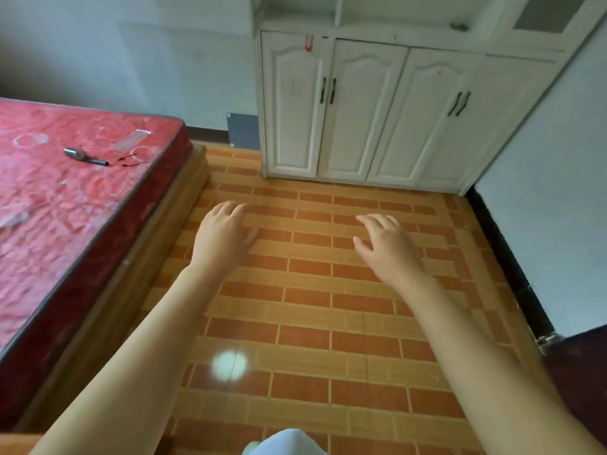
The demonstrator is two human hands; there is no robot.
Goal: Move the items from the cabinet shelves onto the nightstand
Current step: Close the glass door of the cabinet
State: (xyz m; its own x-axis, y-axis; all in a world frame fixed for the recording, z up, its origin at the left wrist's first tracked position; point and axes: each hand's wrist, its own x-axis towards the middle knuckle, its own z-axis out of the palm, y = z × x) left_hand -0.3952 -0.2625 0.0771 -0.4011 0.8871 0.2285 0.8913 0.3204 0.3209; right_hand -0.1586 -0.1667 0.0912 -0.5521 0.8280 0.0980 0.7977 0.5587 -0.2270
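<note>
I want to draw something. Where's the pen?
In the head view the pen lies on the red mattress at the left, beside a small black cord and well left of the white cabinet.

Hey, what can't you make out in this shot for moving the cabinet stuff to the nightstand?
Head view:
- Nightstand: not in frame.
- Cabinet lower contents: hidden behind closed doors.
- Open shelves: cut off by the top edge.
- Small grey object on the shelf ledge: too blurred to identify.
- Both hands, left and right, are empty.
</note>
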